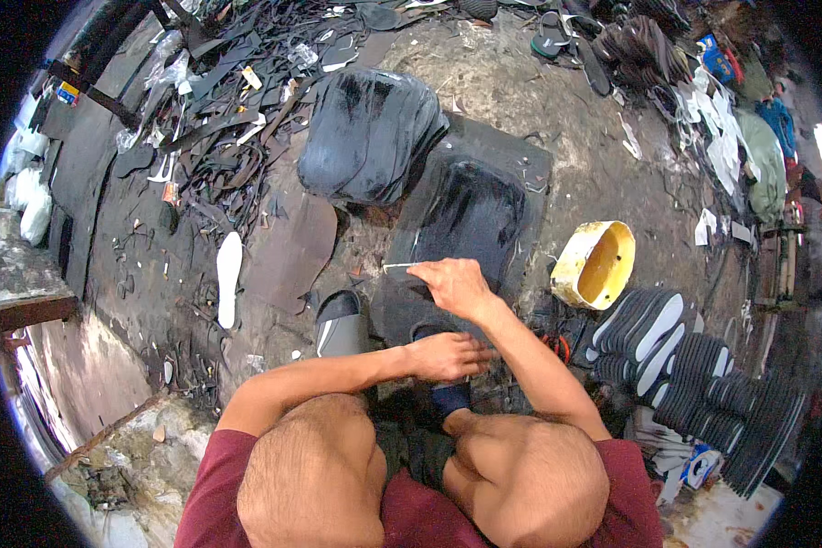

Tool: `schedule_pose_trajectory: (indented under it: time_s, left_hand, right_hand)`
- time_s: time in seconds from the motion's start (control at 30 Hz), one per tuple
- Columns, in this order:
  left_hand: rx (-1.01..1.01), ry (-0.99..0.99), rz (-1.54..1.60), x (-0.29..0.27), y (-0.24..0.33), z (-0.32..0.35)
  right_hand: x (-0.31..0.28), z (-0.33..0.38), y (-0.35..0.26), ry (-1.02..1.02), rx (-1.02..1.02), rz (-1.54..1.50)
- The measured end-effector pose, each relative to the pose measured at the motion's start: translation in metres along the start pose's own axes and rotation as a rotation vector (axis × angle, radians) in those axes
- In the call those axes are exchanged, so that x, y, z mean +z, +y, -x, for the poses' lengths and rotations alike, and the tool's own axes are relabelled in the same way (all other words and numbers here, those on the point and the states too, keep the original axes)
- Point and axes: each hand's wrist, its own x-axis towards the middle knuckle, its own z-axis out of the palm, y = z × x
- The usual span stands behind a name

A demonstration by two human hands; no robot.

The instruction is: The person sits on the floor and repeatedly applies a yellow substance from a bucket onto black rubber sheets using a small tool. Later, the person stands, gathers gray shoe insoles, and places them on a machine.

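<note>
My right hand is closed in a pinch on a thin pale stick, which points left over the near edge of a dark board. On that board lies a black, glossy-smeared sheet. Lower down, my left hand reaches across my body, its fingers stretched out and no object visible in it. It hovers by my right foot in a dark blue sock. Beyond the board sits a thick black stack of sheets with smears on top. A grey slide sandal is left of my hands.
A yellow-white tub stands at the right. Past it are stacked dark soles, some white-topped. A white insole and a brown sheet lie at the left. Dark offcuts litter the far left floor.
</note>
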Motion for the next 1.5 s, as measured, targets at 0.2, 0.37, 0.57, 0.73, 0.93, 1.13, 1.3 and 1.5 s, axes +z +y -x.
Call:
schedule_pose_trajectory:
  time_s: [0.2,0.37,0.57,0.73,0.93,1.13,1.3,1.5]
  left_hand:
    - [-0.077,0.058,-0.009,0.004,-0.009,0.008]
    - [-0.611,-0.047,-0.203,-0.013,-0.052,-0.013]
    - [-0.792,-0.177,-0.253,0.023,-0.081,-0.025]
    - [-0.786,-0.169,-0.176,-0.002,-0.079,-0.017]
    - [-0.837,-0.134,-0.205,-0.001,-0.068,-0.007]
    - [-0.989,0.418,0.005,-0.006,-0.056,0.026]
    - [-1.649,0.763,0.111,-0.023,-0.09,0.058]
    - [-1.642,0.702,0.257,-0.034,-0.092,0.056]
  right_hand:
    - [-0.061,0.009,-0.023,0.143,0.324,-0.371]
    - [-0.141,-0.023,0.089,0.402,0.478,-0.222]
    - [-0.023,-0.016,0.126,0.345,0.346,0.513]
    - [-0.096,-0.032,0.153,0.12,0.606,0.144]
    - [-0.102,-0.026,0.147,-0.11,0.512,0.131]
    - [-0.074,-0.012,0.108,-0.057,0.612,0.072]
    - [-0.034,0.024,0.048,-0.098,0.346,0.092]
    - [-0.012,0.079,0.003,0.068,0.1,0.166]
